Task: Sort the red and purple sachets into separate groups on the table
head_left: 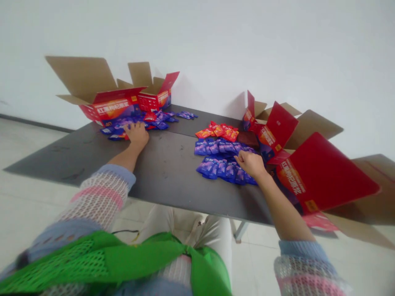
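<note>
My left hand (137,134) reaches onto a loose pile of purple sachets (159,119) at the left. Its fingers are spread apart over the pile, and a red sachet (150,116) lies just beyond them. At the right, my right hand (252,164) is closed, fingers curled under, above the right end of overlapping purple sachets (222,168). Whatever its fingers hold, if anything, is hidden. A second row of purple sachets (212,146) lies behind, and a group of red-orange sachets (218,130) lies farther back.
Two open red-and-purple cartons, a larger carton (114,107) and a smaller carton (154,100), stand at the back left. More open cartons line the right side, the nearest carton (321,176) with wide flaps. All rest on a dark grey table (173,164) against a white wall.
</note>
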